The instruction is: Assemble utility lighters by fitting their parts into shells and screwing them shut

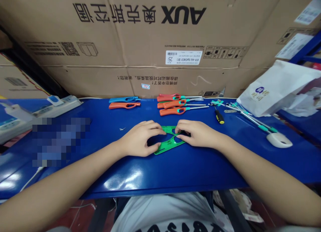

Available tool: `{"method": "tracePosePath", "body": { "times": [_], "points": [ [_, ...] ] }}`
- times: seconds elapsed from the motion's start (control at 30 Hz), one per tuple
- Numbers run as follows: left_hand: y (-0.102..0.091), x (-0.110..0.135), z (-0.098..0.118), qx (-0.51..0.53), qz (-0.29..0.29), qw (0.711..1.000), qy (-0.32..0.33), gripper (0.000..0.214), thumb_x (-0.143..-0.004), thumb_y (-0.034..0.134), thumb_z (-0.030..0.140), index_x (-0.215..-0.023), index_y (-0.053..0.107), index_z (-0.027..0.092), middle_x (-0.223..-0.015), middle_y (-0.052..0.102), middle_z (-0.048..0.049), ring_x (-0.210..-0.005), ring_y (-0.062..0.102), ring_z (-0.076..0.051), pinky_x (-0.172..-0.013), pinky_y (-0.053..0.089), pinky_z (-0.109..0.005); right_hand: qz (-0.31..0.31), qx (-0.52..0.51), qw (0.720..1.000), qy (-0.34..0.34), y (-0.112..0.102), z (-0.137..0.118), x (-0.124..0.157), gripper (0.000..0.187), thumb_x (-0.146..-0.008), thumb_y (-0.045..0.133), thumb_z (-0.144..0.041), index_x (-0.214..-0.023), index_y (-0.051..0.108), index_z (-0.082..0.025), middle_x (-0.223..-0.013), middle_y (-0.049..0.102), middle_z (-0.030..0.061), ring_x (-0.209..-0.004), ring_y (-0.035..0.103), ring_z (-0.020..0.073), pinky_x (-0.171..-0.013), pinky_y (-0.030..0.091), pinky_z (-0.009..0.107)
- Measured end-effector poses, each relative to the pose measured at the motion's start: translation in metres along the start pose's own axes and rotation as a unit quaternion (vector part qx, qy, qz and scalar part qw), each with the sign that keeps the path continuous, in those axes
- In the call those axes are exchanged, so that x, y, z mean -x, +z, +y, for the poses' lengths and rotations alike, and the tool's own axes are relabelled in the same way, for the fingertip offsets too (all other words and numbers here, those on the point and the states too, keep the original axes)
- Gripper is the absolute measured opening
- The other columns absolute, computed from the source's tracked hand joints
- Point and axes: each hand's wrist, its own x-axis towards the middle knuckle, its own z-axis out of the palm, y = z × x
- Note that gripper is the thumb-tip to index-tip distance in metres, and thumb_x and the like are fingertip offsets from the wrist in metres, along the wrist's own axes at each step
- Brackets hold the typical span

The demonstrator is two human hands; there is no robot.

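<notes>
Letters on that big brown cardboard box (140,41), can you read them?

"Yes, it says AUX, big and black and upside down. Big Chinese signs sit beside it."

"And the white paper label (184,57) stuck on it?"

"KFR-46G, then more small letters, and a 25. Upside down too."

"What are the hands doing?"

"Both touch two flat green plastic pieces with loops (170,146), near the front of the shiny blue table (200,171). The right hand (198,133) pinches them by the loops. The left hand (140,138) is at the other end, thumb and fingers spread apart. The hands don't touch each other."

"What's behind?"

"Orange plastic handles with silver metal rods (173,111). Far right, a white bag with purple and gold writing (276,85), but I can't read it"
</notes>
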Motion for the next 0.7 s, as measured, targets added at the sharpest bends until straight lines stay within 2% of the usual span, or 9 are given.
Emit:
{"method": "tracePosePath", "body": {
  "times": [0.23, 0.7],
  "points": [
    [0.0, 0.0, -0.007, 0.012, -0.004, 1.0, 0.012, 0.03, -0.091, 0.058, 0.022, -0.118, 0.069, 0.022, -0.12, 0.068, -0.0058, -0.109, 0.062, -0.024, -0.098, 0.044, -0.04, -0.034, -0.019, 0.999, -0.019, -0.005, -0.001, 0.002, 0.016, -0.095, 0.06, -0.025, -0.11, 0.065, -0.021, -0.107, 0.065, 0.0045, -0.084, 0.061, 0.0165, -0.073, 0.045, 0.028],
    [0.004, -0.003, -0.011, 0.065, 0.02, 0.998, 0.001, 0.026, -0.092, 0.057, 0.014, -0.113, 0.07, 0.02, -0.11, 0.072, -0.0051, -0.101, 0.068, -0.02, -0.09, 0.046, -0.035, -0.049, 0.017, 0.998, -0.025, -0.009, -0.004, 0.002, 0.016, -0.096, 0.06, -0.029, -0.108, 0.064, -0.02, -0.105, 0.065, 0.0034, -0.081, 0.06, 0.0155, -0.07, 0.042, 0.027]
  ]
}}
